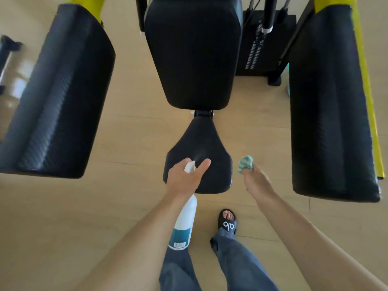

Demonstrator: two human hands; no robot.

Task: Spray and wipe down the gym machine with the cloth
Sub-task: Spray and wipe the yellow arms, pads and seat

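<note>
From the head camera, a white spray bottle point(184, 223) with a teal label is held by the left hand point(184, 177), whose grip is curled around the bottle's neck with the nozzle aimed at the black seat pad point(214, 148) of the gym machine; a faint mist is seen just beyond the nozzle. A bunched teal-and-white cloth point(245, 163) is pinched in the closed grip of the right hand point(255, 181), just right of the seat. Farther off, the black backrest pad point(193, 53) is seen, flanked left and right by two large black arm pads point(56, 95). A black slide sandal point(227, 222) is seen on the wooden floor point(130, 139).
</note>
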